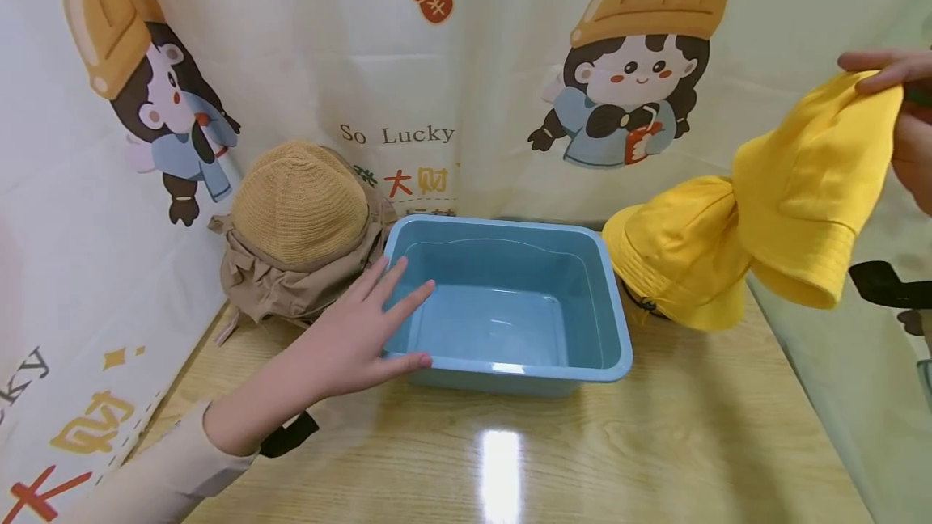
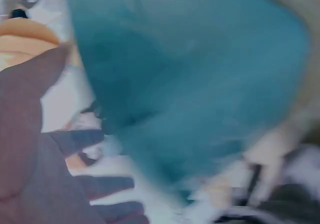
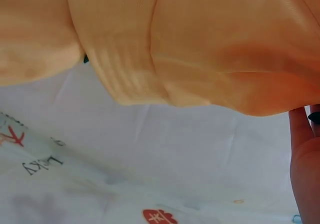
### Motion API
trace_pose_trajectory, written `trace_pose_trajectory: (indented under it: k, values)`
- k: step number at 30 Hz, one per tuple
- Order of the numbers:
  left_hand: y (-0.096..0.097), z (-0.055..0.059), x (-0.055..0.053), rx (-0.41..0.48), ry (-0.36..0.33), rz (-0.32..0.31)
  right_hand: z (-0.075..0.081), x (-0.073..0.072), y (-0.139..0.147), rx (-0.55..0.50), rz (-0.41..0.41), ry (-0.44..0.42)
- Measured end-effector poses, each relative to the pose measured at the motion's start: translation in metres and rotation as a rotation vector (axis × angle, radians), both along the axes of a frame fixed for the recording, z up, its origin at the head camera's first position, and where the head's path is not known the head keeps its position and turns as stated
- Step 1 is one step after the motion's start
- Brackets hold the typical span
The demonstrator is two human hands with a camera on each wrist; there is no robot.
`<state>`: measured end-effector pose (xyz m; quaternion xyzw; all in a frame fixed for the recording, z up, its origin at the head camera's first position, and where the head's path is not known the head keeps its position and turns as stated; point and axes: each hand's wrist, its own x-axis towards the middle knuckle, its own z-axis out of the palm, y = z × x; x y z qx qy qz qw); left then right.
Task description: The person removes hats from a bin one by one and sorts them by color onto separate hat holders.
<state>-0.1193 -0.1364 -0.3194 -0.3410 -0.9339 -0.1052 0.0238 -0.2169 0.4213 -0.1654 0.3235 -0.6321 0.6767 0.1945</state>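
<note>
A blue plastic basin (image 1: 553, 372) stands on the table. My left hand (image 1: 353, 342) is at its left rim, fingers straight and spread, thumb by the front rim. In the left wrist view the basin (image 2: 200, 68) is blurred, beside the spread fingers (image 2: 107, 186). At the far right my right hand (image 1: 913, 116), partly cut off by the frame edge, pinches a yellow bucket hat (image 1: 815, 184) by its crown, brim hanging down. Another yellow hat (image 1: 673, 253) is just below and left of it, overlapping it in the head view. In the right wrist view the held hat (image 3: 210, 43) fills the top.
Left of the basin, a tan knitted hat (image 1: 298, 200) sits on top of brown fabric headwear (image 1: 265, 281). A printed cloth (image 1: 495, 87) with cartoon figures hangs behind and along the sides. The wooden tabletop (image 1: 393, 459) shows in front of the basin.
</note>
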Motion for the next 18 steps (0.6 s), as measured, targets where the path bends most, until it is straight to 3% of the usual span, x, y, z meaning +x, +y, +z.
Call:
trace_pose_trajectory:
  k: [4,7,10,12,13,15,18]
  values:
    - [0.028,0.041,-0.008,0.06,-0.044,-0.131,0.002,0.011,-0.016,0.076,-0.088,0.014]
    - [0.057,0.07,-0.019,0.093,-0.087,-0.215,0.003,0.019,-0.029,0.198,-0.182,0.061]
    - [0.088,0.092,-0.031,0.125,-0.144,-0.297,0.001,0.025,-0.04,0.365,-0.347,0.127]
    - [0.109,0.103,-0.04,0.162,-0.174,-0.353,0.0,0.028,-0.047,0.423,-0.39,0.162]
    - [0.119,0.107,-0.044,0.184,-0.189,-0.372,0.0,0.029,-0.05,0.445,-0.402,0.172]
    - [0.138,0.115,-0.053,0.236,-0.239,-0.39,-0.001,0.03,-0.054,0.394,-0.332,0.165]
    - [0.166,0.124,-0.068,0.318,-0.292,-0.388,-0.002,0.032,-0.058,0.386,-0.293,0.171]
